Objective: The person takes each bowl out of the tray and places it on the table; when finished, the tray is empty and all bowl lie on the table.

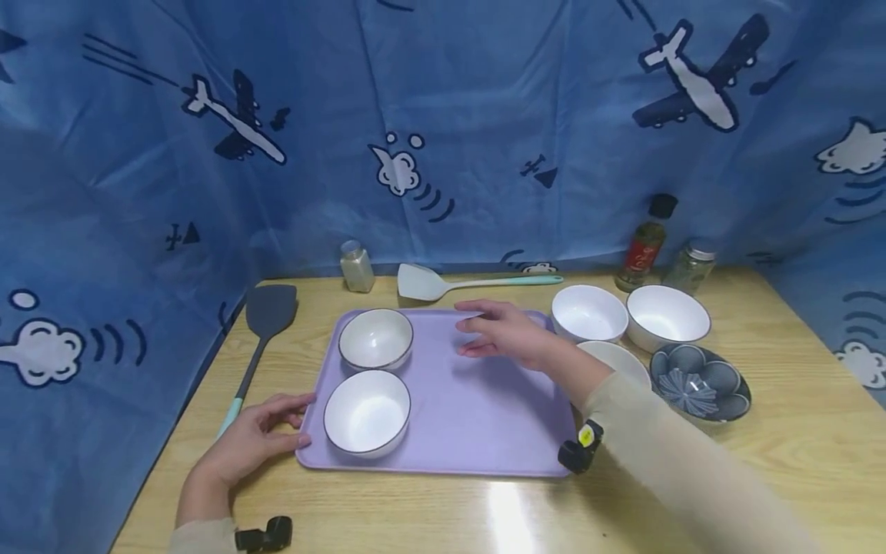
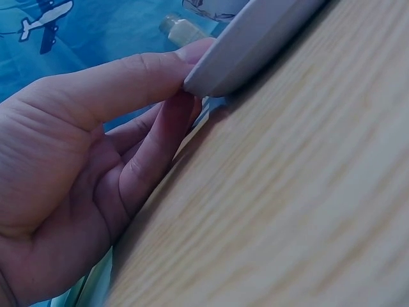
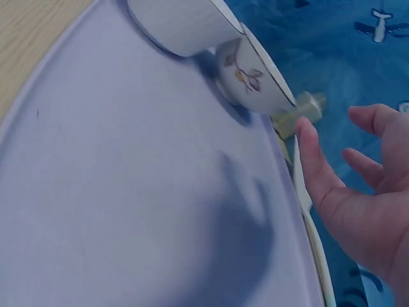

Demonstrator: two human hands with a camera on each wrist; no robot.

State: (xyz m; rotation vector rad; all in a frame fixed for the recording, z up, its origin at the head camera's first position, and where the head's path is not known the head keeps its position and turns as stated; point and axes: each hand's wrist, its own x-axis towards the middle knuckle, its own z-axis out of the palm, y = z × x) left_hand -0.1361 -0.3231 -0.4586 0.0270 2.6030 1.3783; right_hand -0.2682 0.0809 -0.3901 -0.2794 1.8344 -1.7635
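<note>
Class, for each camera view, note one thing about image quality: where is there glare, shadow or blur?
Head view: glare patch on the table below the tray; the right sleeve is blurred. Left wrist view: wood grain soft and out of focus near the lens. Right wrist view: the right hand casts a soft shadow on the tray.

The head view looks forward and down over the whole counter [image 1: 761, 462]. Each wrist view sits close and low. All three share the lilac tray [image 1: 484, 415]; the left wrist sees only its corner.
</note>
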